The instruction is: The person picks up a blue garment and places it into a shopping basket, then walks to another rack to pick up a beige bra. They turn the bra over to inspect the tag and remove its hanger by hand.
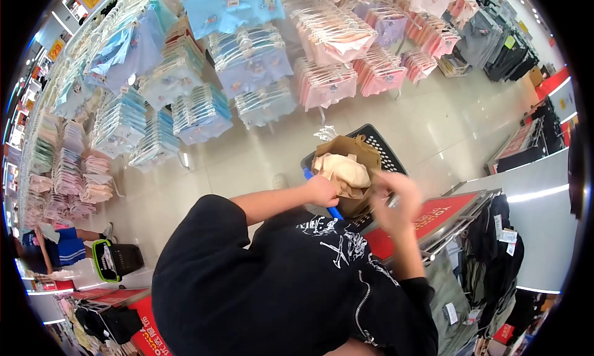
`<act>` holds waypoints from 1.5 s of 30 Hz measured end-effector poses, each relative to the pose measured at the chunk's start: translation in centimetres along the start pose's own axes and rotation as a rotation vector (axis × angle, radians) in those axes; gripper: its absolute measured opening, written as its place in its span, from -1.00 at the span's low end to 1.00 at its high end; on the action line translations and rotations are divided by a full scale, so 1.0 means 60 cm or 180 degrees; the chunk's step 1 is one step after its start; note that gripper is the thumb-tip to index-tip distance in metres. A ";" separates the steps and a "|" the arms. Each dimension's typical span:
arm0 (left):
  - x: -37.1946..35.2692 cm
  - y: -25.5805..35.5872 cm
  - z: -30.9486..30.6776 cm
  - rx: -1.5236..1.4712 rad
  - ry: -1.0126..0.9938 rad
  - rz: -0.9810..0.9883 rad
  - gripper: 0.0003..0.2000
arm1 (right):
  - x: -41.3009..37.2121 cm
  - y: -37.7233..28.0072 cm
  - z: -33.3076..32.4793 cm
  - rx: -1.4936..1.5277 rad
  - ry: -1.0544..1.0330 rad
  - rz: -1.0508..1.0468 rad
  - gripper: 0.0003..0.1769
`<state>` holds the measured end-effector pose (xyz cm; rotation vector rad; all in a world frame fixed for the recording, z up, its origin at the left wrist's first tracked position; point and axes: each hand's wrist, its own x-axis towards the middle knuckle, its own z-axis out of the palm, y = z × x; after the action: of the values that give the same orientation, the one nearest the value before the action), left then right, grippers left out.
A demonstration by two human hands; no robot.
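Note:
A brown paper bag (366,150) stands open in a black basket (387,147) with a blue handle (334,211). Cream-coloured cloth (344,170) shows inside the bag's mouth. At the bag's near left edge is my left hand (322,191), its fingers closed on something I cannot make out, close to the blue handle. My right hand (397,198) is at the bag's right side, blurred by motion, so its fingers and anything in them are unclear. White hangers (325,132) stick out beyond the bag's far edge.
Racks of blue clothes (257,65) and pink clothes (331,40) stretch ahead. A red-topped display (427,217) with dark garments (486,251) is close on the right. At the left, a person in blue shorts (69,247) is beside a black and green basket (124,260).

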<state>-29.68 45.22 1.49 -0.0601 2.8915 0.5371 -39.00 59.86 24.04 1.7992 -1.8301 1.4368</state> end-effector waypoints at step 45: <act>0.347 -0.026 -0.092 0.0155 0.0131 -0.0069 -0.68 | -0.124 0.366 0.108 -0.0963 -0.1332 0.3526 -0.34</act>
<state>-50.96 41.74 1.77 -0.0964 2.9388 0.4667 -52.88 55.39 4.89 0.9374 -3.3157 0.8818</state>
